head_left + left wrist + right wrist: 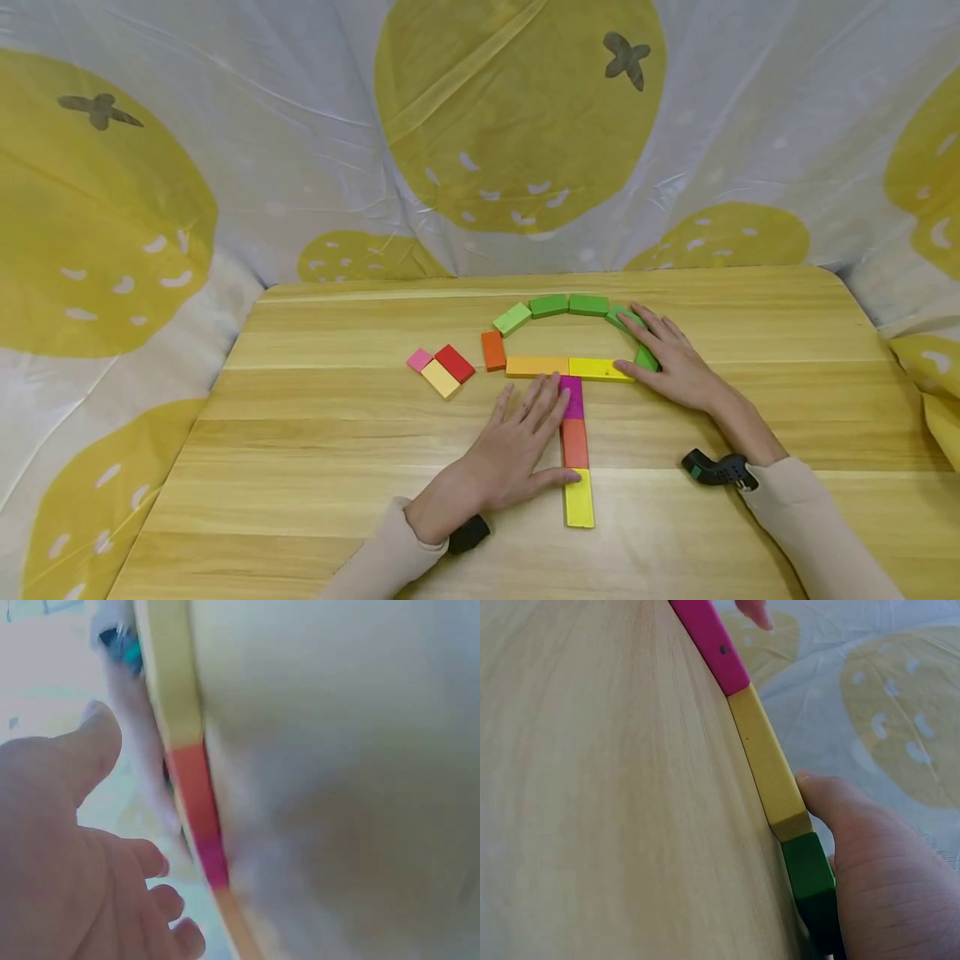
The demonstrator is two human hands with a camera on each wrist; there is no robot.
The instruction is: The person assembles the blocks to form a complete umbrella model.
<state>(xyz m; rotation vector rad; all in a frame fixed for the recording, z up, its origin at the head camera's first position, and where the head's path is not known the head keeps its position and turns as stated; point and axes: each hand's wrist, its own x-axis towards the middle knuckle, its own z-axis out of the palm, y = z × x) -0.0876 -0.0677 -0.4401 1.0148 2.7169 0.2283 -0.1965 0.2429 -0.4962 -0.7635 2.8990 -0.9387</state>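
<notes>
Head view: your left hand [517, 450] and right hand [670, 358] rest flat, fingers straight, on light, rigid, slidey blocks [574, 442]; pinch their long edges.

A staged tabletop recording booth.
A lemon-print plastic sheet [480, 142] curtains off a bare wooden table [315, 467] on all sides.

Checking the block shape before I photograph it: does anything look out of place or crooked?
Mostly tidy. Three spare blocks, pink, red and tan, lie skewed apart to the left. The orange block ends the green arc on the left, while the right end is green under the right hand.
</notes>
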